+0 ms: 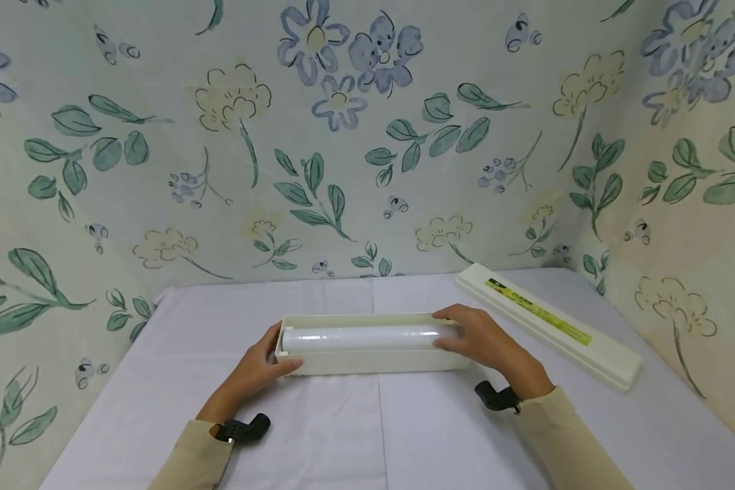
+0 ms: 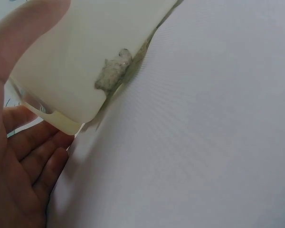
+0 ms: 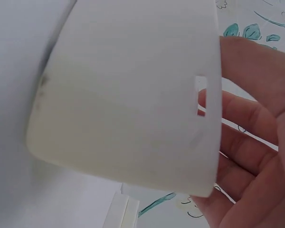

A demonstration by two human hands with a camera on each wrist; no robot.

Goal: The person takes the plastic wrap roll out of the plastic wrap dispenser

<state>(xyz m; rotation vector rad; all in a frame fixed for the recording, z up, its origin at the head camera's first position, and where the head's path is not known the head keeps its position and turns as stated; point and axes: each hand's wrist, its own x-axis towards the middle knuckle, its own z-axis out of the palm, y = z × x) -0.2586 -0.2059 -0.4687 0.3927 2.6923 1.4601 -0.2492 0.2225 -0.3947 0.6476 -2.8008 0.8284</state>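
Observation:
A long cream plastic box (image 1: 380,363), with no lid on it, lies across the table and holds a shiny roll of cling film (image 1: 361,337). My left hand (image 1: 263,364) grips the box's left end, thumb on the front wall and fingers around the end. In the left wrist view a greyish smudge (image 2: 114,71) marks the box wall near that hand. My right hand (image 1: 480,338) reaches over the box's right end, thumb and fingers about the roll's end. Its fingertips are partly hidden behind the wall, which has a small slot in the right wrist view.
The long cream lid (image 1: 539,320) with a yellow-green label lies slanted at the back right of the white-clothed table (image 1: 331,429). Flower-patterned fabric (image 1: 355,170) rises behind the table and at both sides.

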